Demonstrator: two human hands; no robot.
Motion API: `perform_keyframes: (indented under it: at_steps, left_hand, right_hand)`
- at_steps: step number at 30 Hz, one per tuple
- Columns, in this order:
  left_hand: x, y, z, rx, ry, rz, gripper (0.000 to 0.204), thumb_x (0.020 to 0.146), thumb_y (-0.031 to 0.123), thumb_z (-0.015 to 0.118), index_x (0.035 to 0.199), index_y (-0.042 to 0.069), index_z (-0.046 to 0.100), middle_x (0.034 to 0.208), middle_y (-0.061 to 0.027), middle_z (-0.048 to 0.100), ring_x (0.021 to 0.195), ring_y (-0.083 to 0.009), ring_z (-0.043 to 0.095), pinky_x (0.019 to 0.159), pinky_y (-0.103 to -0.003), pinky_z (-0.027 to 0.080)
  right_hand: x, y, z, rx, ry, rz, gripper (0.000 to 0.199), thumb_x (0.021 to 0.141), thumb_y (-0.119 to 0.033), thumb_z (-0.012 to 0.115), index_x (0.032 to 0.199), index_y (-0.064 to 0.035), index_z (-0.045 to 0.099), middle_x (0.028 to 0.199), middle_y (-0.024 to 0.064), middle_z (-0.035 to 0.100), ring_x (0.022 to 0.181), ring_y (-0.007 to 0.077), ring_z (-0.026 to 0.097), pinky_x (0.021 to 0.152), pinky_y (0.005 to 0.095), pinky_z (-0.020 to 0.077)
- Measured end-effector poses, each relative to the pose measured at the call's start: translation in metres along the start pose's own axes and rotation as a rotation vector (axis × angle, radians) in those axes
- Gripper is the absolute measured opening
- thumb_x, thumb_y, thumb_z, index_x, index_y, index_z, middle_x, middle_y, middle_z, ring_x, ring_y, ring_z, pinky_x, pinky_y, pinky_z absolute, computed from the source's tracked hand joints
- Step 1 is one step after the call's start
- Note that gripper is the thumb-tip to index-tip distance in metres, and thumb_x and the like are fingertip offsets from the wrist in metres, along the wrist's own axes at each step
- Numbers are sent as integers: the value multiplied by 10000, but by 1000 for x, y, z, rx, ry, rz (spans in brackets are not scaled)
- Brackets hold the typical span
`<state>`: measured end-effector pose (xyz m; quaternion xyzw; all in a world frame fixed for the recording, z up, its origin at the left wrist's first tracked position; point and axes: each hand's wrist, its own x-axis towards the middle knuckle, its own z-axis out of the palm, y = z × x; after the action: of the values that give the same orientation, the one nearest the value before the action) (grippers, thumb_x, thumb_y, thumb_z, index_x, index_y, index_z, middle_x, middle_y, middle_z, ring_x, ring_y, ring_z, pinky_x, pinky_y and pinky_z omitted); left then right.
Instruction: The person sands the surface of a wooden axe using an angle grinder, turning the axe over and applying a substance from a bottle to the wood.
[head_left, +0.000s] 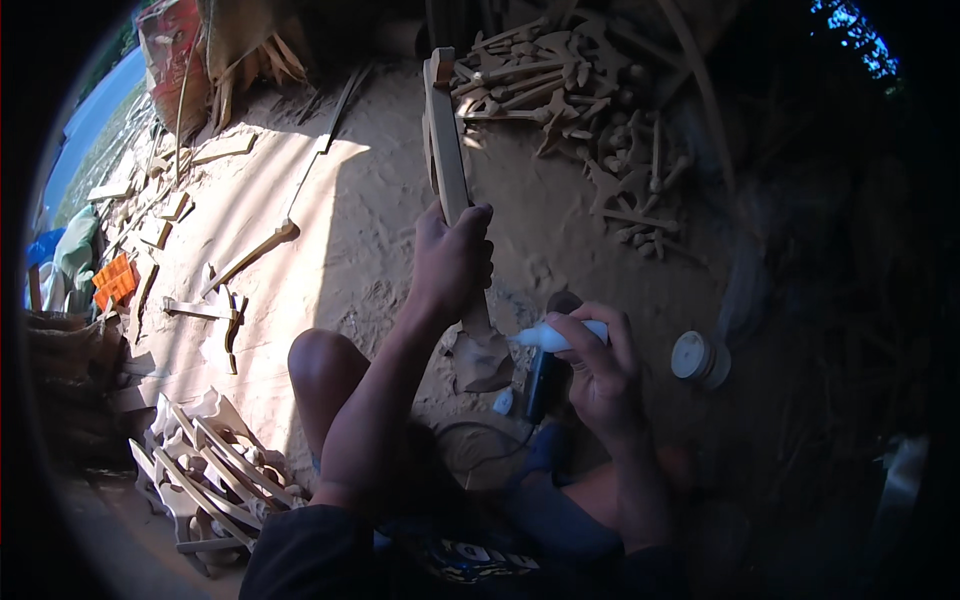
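Note:
My left hand (455, 262) is closed around a long wooden piece (450, 150), held upright in front of me. Its upper end has a small block and a second thin strip alongside. The lower end widens into a flat, curved shape (482, 365). In my right hand (605, 380) is a white squeeze bottle (565, 336), tilted sideways. The bottle's narrow nozzle points left and is at or very close to the wide end; I cannot tell whether it touches. Below the bottle is a dark cylindrical object (540, 385), partly hidden by my right hand.
A heap of cut wooden pieces (560, 80) lies at the far right, another pile (205, 470) at the near left. Loose wooden parts (250, 258) lie on the sunlit sandy ground. A white round container (690, 355) stands at right. An orange object (115, 280) is far left.

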<state>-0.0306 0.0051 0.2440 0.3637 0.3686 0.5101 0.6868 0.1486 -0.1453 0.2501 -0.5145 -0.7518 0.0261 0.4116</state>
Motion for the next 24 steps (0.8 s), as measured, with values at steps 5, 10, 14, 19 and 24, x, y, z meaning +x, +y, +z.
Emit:
perform_keyframes:
  at_steps: [5, 10, 14, 19, 24]
  left_hand:
    - [1, -3, 16, 14, 37, -12, 233, 1042, 223, 653, 929, 106, 485, 711, 30, 425, 497, -90, 416, 429, -310, 338]
    - [4, -5, 20, 42, 32, -29, 223, 1038, 216, 660, 955, 98, 490, 735, 21, 445, 500, -94, 422, 431, -306, 347]
    - [5, -7, 27, 6, 28, -13, 235, 1041, 220, 659, 935, 104, 485, 727, 23, 440, 495, -94, 418, 434, -298, 344]
    - [7, -8, 29, 0, 23, -15, 237, 1042, 216, 659, 924, 108, 484, 724, 28, 430, 494, -91, 414, 433, -296, 336]
    - [6, -8, 30, -30, 11, -22, 221, 1041, 198, 652, 921, 109, 490, 728, 30, 429, 494, -89, 412, 435, -301, 332]
  right_hand:
    - [-3, 2, -6, 3, -32, 50, 502, 840, 191, 698, 1258, -81, 755, 1187, 141, 602, 1023, 301, 702, 798, 390, 631]
    - [0, 5, -9, -70, -17, 16, 518, 836, 251, 614, 1227, -55, 761, 1175, 149, 622, 960, 287, 744, 745, 349, 675]
    - [2, 6, -13, -91, -8, 32, 522, 824, 248, 612, 1224, -54, 760, 1163, 147, 633, 967, 290, 744, 743, 356, 676]
    - [2, 7, -13, -75, -3, 54, 533, 808, 246, 613, 1227, -50, 758, 1165, 148, 638, 953, 290, 747, 739, 359, 677]
    - [-2, 6, -16, -18, -58, 110, 557, 816, 200, 707, 1299, -78, 716, 1167, 150, 589, 1047, 348, 673, 814, 459, 594]
